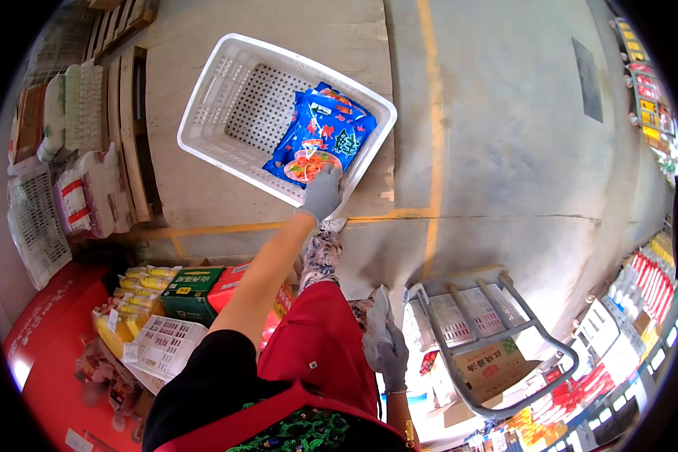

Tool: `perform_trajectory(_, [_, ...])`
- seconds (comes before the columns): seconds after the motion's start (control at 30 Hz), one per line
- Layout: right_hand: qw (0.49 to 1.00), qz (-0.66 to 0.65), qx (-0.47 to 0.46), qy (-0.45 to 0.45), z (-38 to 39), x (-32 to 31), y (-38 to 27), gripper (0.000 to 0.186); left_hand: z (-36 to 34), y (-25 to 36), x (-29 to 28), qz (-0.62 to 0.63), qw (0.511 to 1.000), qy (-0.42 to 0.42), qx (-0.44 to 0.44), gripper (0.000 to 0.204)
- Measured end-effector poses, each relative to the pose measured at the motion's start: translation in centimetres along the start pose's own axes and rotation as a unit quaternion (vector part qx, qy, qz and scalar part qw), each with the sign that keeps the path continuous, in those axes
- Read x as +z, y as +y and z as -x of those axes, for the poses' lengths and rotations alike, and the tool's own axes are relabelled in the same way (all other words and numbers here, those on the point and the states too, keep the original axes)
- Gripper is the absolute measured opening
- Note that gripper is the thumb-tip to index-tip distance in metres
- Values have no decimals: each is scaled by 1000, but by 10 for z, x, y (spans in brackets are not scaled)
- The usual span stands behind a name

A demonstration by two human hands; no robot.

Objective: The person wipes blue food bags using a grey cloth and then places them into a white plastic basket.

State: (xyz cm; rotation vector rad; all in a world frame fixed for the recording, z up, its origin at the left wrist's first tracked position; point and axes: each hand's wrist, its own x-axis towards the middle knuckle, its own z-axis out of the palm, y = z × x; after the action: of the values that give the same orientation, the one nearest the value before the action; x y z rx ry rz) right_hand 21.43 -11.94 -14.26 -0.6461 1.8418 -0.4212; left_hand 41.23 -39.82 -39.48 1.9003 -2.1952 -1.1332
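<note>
A white plastic basket [203, 113] with perforated sides sits on a flat brown board. Blue printed food bags [324, 124], one lying over another, fill its right half. My left hand [322, 194], in a grey glove, reaches over the near rim and closes on the lower corner of the top bag; its fingertips are partly hidden. Also gloved, my right hand [390, 354] hangs beside my red apron [309, 339]. A pale grey shape lies against that hand, and I cannot make out whether it is held. Its fingers do not show clearly.
At lower right stands a grey metal-framed cart [505, 339] with a cardboard box [497, 369]. Green and red cartons [192, 294], yellow packets [143, 282] and a white crate [166, 346] lie at lower left. Wooden pallets [132, 135] flank the board. A yellow line [435, 113] crosses the floor.
</note>
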Motion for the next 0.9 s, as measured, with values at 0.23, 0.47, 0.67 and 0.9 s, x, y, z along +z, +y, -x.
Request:
perform_trajectory(0.23, [984,-135,116,15,-2,30,32,54,-21,-112,38,-348,910,-91,208,47])
perform_trajectory(0.47, [994,-89,49,45,15,1,35,55,-44,-145,39,89,978,-169,89,32])
perform_trajectory(0.67, [937,-339,74,28,80,-35,74,63,70,-45,-4,243,948,-195,62,30])
perform_trajectory(0.9, [933,-316,-116,130,134,-76,146,56,238,118,1,178,889,-410,102,27])
